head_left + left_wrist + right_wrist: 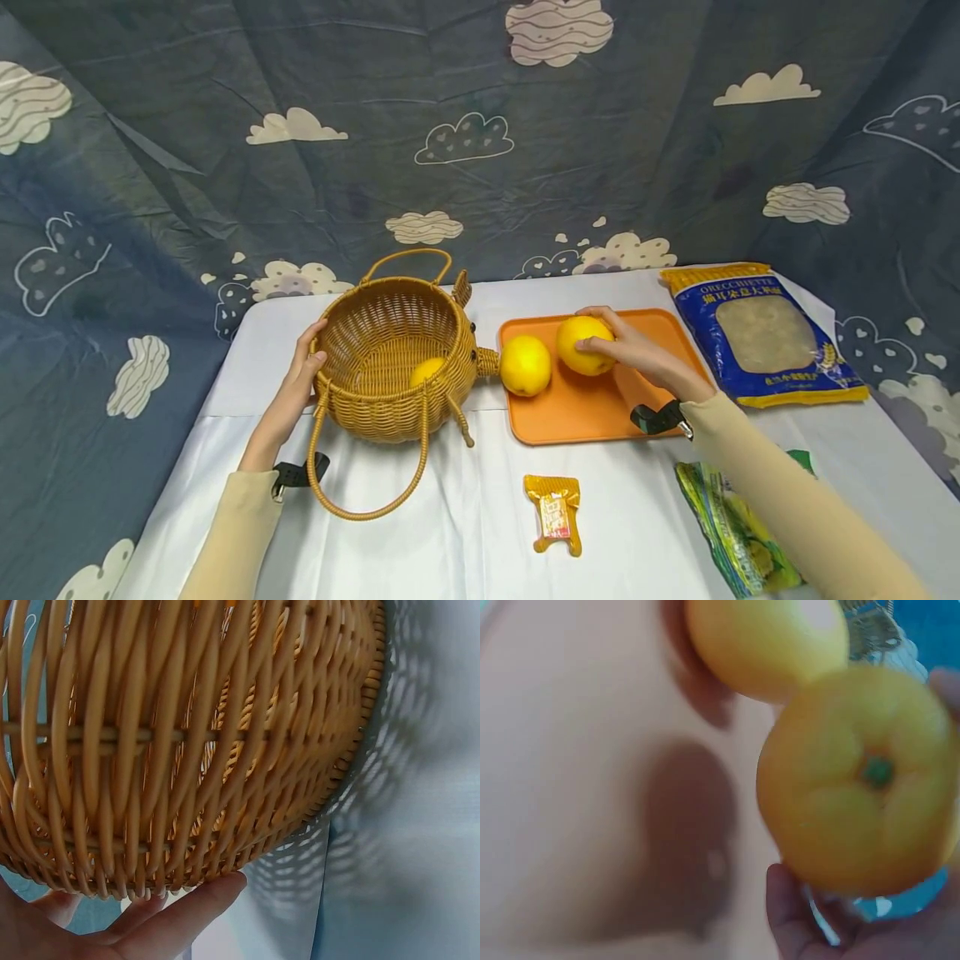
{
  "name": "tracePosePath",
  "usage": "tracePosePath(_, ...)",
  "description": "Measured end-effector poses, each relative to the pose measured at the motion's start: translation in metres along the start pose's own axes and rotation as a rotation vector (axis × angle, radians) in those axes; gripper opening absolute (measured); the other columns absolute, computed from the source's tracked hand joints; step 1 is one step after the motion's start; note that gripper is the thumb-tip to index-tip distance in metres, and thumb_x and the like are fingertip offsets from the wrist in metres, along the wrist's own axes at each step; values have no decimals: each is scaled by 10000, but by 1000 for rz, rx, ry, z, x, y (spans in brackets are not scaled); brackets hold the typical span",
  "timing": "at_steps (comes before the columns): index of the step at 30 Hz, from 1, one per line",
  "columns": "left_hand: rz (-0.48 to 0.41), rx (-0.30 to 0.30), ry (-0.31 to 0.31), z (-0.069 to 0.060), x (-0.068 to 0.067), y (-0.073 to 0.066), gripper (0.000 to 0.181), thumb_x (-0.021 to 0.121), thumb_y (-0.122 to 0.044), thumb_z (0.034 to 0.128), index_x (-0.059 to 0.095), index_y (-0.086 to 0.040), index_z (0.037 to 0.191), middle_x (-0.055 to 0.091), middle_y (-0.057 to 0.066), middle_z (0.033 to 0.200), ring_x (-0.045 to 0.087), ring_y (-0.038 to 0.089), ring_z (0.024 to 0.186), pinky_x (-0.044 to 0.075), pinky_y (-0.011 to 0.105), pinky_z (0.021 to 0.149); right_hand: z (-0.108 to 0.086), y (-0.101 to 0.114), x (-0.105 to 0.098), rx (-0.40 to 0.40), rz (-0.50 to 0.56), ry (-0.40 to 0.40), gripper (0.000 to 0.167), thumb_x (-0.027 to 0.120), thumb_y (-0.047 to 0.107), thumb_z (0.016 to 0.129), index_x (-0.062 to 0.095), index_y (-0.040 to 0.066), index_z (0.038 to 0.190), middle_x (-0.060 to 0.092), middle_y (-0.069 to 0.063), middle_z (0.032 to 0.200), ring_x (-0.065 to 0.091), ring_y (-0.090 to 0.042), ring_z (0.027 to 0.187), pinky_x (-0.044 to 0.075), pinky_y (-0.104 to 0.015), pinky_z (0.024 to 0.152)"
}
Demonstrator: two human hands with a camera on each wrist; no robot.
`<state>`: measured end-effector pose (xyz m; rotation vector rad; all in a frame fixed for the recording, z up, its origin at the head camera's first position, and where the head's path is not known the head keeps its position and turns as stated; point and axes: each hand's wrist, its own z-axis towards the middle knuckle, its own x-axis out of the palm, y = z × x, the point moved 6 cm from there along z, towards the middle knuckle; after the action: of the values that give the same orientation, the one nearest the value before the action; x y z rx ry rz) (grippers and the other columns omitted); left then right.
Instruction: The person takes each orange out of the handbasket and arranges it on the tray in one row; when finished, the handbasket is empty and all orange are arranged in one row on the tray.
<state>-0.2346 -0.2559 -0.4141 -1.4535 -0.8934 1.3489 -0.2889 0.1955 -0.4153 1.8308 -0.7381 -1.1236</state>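
Note:
My right hand (626,346) grips an orange (585,345) above the orange tray (600,417); its green stem end faces the camera in the right wrist view. A second orange (525,365) lies at the tray's left edge, by the beak of a bird-shaped wicker basket (397,412). Inside the basket part of another orange (427,371) shows, the rest hidden by the rim. My left hand (292,383) rests against the basket's left side, its fingers laid along the weave (202,750) in the left wrist view.
A blue and yellow pasta bag (765,333) lies right of the tray. Nearer are a small orange-wrapped packet (553,515) and a green packet (738,529), partly under the right sleeve. One basket handle (367,515) hangs toward the front; the other stands up behind.

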Motion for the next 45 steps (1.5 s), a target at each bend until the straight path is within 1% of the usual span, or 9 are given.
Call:
tracePosePath(5, -9, 4, 2, 0, 0, 0, 564, 307, -343, 1021, 77, -296, 1534, -7, 107, 1572, 166, 524, 1335, 257, 775, 870, -2, -6, 9, 12, -41, -81, 684, 630, 298, 921, 221, 30, 1398, 325, -283, 1318, 367, -424, 1143, 308, -525, 982)
tracePosePath(11, -2, 6, 3, 1, -1, -1, 572, 308, -381, 1019, 74, -298, 1535, -9, 105, 1573, 168, 520, 1337, 258, 775, 870, -3, -9, 19, 31, -102, -99, 698, 618, 322, 933, 207, 23, 1410, 330, -309, 1320, 370, -446, 1148, 316, -568, 996)
tracePosePath(18, -2, 14, -4, 1, -2, -2, 575, 308, -394, 1014, 79, -300, 1534, 1, 102, 1571, 175, 518, 1333, 260, 783, 852, -4, -7, 20, 6, -150, -55, 662, 595, 357, 943, 250, 37, 1409, 290, -312, 1385, 325, -462, 1205, 256, -613, 1018)
tracePosePath(32, -7, 3, -2, 2, 0, -2, 567, 307, -361, 1016, 83, -305, 1534, 1, 98, 1574, 177, 517, 1334, 260, 775, 866, -4, -6, 16, -22, -148, 12, 631, 578, 346, 955, 280, 100, 1454, 238, -273, 1464, 241, -475, 1289, 167, -670, 1022)
tracePosePath(36, -7, 7, -7, 2, 0, -1, 569, 308, -376, 1015, 85, -303, 1534, 8, 104, 1572, 186, 523, 1328, 270, 774, 860, -4, -6, 16, -5, -148, 20, 602, 573, 347, 958, 305, 107, 1440, 280, -264, 1435, 314, -453, 1224, 282, -612, 980)
tracePosePath(39, -6, 8, -9, 1, -1, 0, 571, 306, -382, 1015, 84, -302, 1534, 10, 109, 1571, 189, 526, 1325, 274, 775, 855, -3, -7, 16, 16, -132, 22, 611, 576, 357, 956, 302, 107, 1441, 316, -260, 1375, 451, -398, 1019, 404, -483, 835)
tracePosePath(41, -5, 8, -8, 1, -1, 1, 570, 305, -379, 1015, 81, -302, 1534, 8, 109, 1571, 187, 526, 1326, 273, 775, 855, -3, -8, 16, 22, -125, 26, 629, 579, 359, 955, 287, 103, 1450, 327, -260, 1340, 482, -349, 871, 421, -408, 727)
tracePosePath(43, -7, 6, -8, 1, -1, 1, 567, 304, -365, 1017, 80, -303, 1534, 8, 106, 1572, 185, 522, 1329, 271, 773, 860, -3, -9, 16, 24, -124, 35, 646, 578, 361, 955, 270, 105, 1463, 326, -258, 1328, 482, -332, 806, 433, -403, 697)
tracePosePath(45, -9, 4, -8, 1, -1, 1, 565, 302, -356, 1017, 79, -303, 1534, 7, 103, 1572, 184, 519, 1332, 269, 772, 865, -3, -9, 15, 19, -142, 44, 657, 571, 375, 956, 258, 119, 1475, 316, -257, 1362, 482, -360, 909, 434, -437, 756)
